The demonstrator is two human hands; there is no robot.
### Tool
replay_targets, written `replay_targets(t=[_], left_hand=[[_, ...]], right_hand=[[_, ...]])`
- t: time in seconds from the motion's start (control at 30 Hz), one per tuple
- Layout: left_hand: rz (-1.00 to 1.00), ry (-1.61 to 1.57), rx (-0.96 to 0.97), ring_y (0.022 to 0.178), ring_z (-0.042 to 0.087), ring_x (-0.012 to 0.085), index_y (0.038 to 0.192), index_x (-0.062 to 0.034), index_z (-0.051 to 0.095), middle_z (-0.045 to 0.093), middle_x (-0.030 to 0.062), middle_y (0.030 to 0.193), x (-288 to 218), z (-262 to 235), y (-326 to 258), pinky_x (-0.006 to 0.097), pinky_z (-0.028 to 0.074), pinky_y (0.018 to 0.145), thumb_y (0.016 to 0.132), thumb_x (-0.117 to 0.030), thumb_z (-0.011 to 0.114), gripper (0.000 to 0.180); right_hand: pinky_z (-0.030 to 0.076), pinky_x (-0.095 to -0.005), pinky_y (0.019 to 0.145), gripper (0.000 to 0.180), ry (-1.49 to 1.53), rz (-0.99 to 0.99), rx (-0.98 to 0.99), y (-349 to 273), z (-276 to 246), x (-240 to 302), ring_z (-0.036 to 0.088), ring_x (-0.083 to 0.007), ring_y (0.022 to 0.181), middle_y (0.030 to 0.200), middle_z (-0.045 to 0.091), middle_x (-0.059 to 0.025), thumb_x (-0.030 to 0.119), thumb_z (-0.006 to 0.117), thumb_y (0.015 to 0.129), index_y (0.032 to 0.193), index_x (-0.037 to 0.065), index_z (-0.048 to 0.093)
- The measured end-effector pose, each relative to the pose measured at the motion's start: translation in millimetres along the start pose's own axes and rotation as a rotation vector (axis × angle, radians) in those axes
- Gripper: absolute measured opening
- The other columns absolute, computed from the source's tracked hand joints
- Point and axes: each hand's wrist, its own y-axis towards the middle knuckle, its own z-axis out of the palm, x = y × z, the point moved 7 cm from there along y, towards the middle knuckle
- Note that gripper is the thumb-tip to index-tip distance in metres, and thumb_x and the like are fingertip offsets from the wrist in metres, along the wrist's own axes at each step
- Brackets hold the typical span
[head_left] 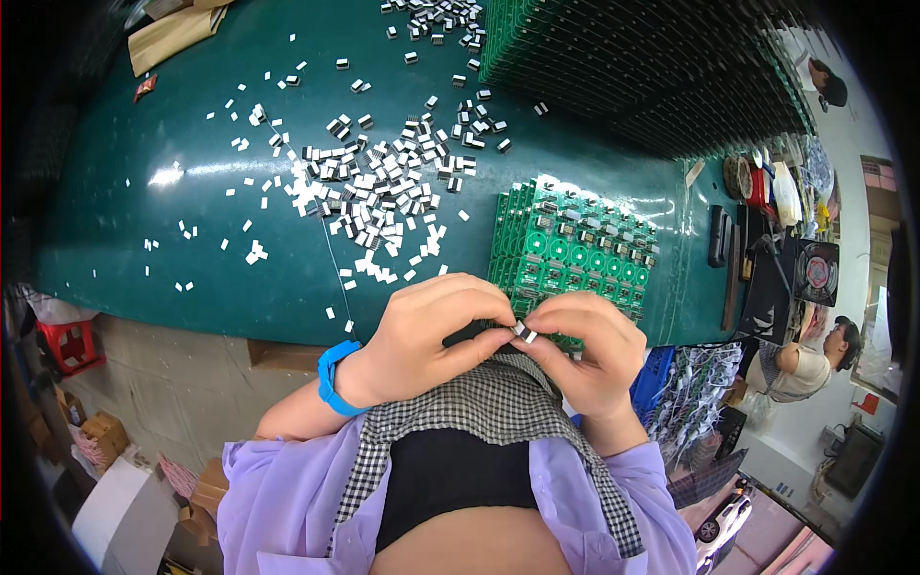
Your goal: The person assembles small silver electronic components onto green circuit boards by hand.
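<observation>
Close to the table's front edge, both hands meet over a small black-and-white electronic component (pixel 524 332). My left hand (pixel 431 331), with a blue band on its wrist, pinches toward it with thumb and index finger. The fingertips of my right hand (pixel 589 345) grip the same piece from the other side. Just beyond my fingers stand green circuit boards (pixel 575 254) in a stack, their upper faces full of mounted parts. To the left lies a loose heap of black components with white tops (pixel 383 187), with small white pieces (pixel 257 251) scattered around it.
A tall block of stacked boards (pixel 642 72) rises at the far right of the green table (pixel 105 211). Brown paper (pixel 172 38) lies at the far left. Beyond the right edge are a black fan (pixel 817 271), bundled wires (pixel 695 393) and a seated person (pixel 800 364).
</observation>
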Motion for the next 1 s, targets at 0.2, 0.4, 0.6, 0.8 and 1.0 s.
replay_targets(t=[0.2,0.4,0.6,0.8,1.0], left_hand=[[0.135,0.113,-0.015,0.074,0.064,0.0242,0.087,-0.0016,0.064,0.066,0.0108,0.085,-5.3,-0.1,-3.8,0.032,0.050,0.062,0.074,0.001,0.072,0.016],[0.094,0.011,0.018,0.072,0.063,0.0240,0.087,-0.0016,0.061,0.065,0.0106,0.085,0.5,5.6,-5.7,0.032,0.050,0.062,0.076,0.000,0.070,0.014],[0.141,-0.004,0.064,0.074,0.064,0.0262,0.091,-0.0013,0.062,0.066,0.0113,0.087,1.4,14.3,-12.0,0.032,0.051,0.062,0.074,-0.001,0.071,0.019],[0.210,0.158,-0.039,0.075,0.068,0.0255,0.098,0.0011,0.066,0.069,0.0132,0.089,-6.3,12.5,-14.1,0.032,0.054,0.063,0.071,0.000,0.074,0.028],[0.237,0.217,-0.102,0.068,0.069,0.0233,0.088,0.0009,0.068,0.070,0.0116,0.082,-11.0,7.5,-15.0,0.028,0.054,0.058,0.070,0.001,0.075,0.019]], right_hand=[[0.053,-0.0297,0.059,0.022,-0.001,0.018,0.047,0.4,2.5,-0.4,0.066,-0.0217,0.070,0.081,0.066,-0.0108,-0.001,0.079,0.066,0.085,0.000,0.067],[0.052,-0.0289,0.060,0.023,0.120,0.019,0.045,-2.1,5.8,-4.0,0.065,-0.0214,0.071,0.081,0.066,-0.0114,-0.001,0.079,0.066,0.085,0.000,0.067],[0.051,-0.0293,0.059,0.023,0.177,0.086,0.179,-2.3,7.7,-6.4,0.065,-0.0211,0.070,0.082,0.065,-0.0106,0.000,0.078,0.066,0.086,0.001,0.068],[0.052,-0.0292,0.057,0.022,-0.097,0.031,0.070,-14.3,-0.1,6.6,0.065,-0.0218,0.069,0.082,0.066,-0.0108,-0.001,0.079,0.066,0.085,0.001,0.067],[0.053,-0.0296,0.057,0.023,-0.141,-0.069,-0.023,-17.5,2.7,9.0,0.066,-0.0223,0.069,0.081,0.066,-0.0118,-0.004,0.078,0.066,0.086,-0.001,0.067]])
